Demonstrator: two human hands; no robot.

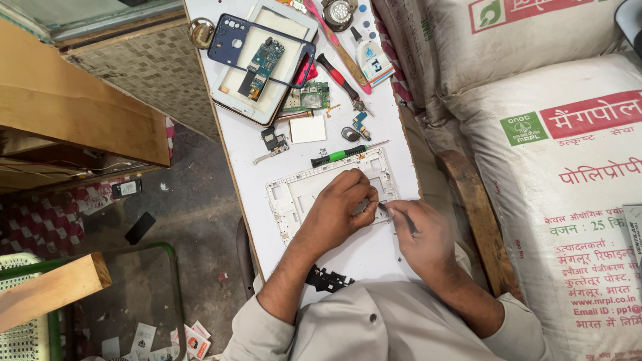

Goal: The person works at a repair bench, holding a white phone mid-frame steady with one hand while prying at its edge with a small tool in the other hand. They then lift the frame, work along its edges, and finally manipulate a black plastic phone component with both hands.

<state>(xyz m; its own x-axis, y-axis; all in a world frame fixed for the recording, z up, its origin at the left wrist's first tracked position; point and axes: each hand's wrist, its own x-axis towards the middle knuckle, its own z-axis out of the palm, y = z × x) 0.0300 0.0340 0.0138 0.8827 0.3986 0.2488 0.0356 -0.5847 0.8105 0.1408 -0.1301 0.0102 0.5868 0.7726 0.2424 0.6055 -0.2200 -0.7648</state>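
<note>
A white plastic tablet frame lies flat on the white worktable. My left hand rests on its right half, fingers curled and pressing down on it. My right hand sits just right of the frame and pinches a thin dark tool, possibly tweezers, whose tip touches the frame's right edge beside my left fingers. What lies under the left fingers is hidden.
A green-handled screwdriver lies above the frame. Farther back sit a blue phone frame with a circuit board on a white panel, a red-handled screwdriver, a glue bottle and small parts. Large printed sacks stand right; floor drops left.
</note>
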